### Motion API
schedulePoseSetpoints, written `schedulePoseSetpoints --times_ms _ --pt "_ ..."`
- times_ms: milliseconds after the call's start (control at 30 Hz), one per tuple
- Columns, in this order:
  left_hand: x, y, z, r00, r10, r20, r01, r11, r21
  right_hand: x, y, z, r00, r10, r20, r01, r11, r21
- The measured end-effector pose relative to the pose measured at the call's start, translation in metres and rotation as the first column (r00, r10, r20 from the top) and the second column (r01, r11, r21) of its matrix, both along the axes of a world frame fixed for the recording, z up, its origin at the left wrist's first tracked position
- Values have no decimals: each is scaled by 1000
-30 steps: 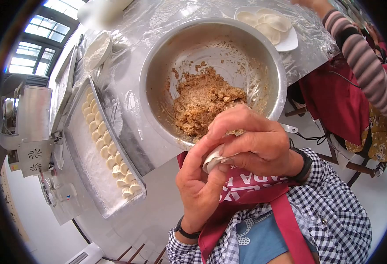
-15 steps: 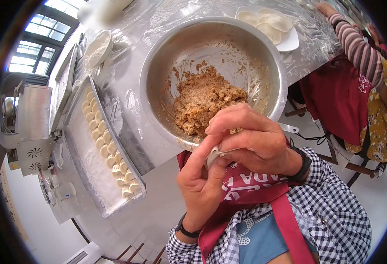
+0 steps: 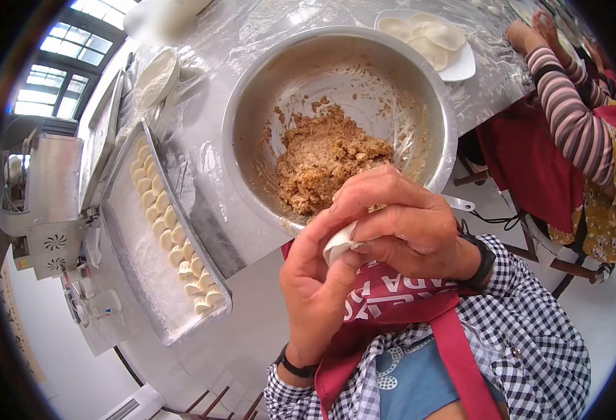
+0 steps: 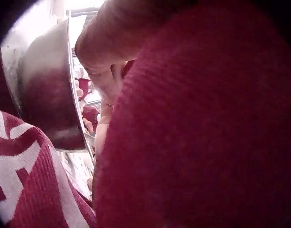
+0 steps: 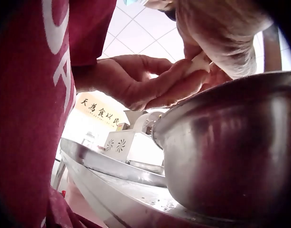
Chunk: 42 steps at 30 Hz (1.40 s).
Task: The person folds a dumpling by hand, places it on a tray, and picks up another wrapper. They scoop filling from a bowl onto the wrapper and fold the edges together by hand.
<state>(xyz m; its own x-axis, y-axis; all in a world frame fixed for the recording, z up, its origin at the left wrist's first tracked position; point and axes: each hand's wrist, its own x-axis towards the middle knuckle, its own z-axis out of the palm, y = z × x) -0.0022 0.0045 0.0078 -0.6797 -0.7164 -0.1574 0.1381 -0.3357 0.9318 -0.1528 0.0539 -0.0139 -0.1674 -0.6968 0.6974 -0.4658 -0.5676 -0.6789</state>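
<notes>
Head: pale, smooth, folded dumpling [image 3: 339,245] pinched by left hand [image 3: 313,283] and right hand [image 3: 411,231], just beside steel bowl [image 3: 252,105]; long axis slants lower left to upper right. Left wrist: dumpling hidden, grip unclear. Right wrist: pale sliver between hands, tilting up rightward.

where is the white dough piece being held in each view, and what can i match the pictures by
Head: white dough piece just below centre, between left hand and right hand.
Left wrist: not visible.
Right wrist: upper part, right of centre.
Shared landmark: metal bowl, upper middle in head, upper left in left wrist, lower right in right wrist.
</notes>
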Motion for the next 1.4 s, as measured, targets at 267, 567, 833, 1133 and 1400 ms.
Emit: schedulePoseSetpoints --times_ms 267,567,833,1133,1400 --pt "1 1 -1 994 14 -109 4 986 169 5 -2 3 995 -97 -4 97 995 17" --pt "1 3 1 981 3 194 86 891 -446 1 2 0 997 -43 -68 46 998 34" --pt "-4 5 5 996 -4 90 30 957 -288 -3 -1 3 995 -10 -98 11 1000 5" --pt "0 0 -6 965 -2 -262 54 981 188 3 -2 4 996 -81 33 82 996 -31" --pt "-6 6 1 994 18 104 7 972 -233 1 0 3 992 -95 -87 97 995 16"
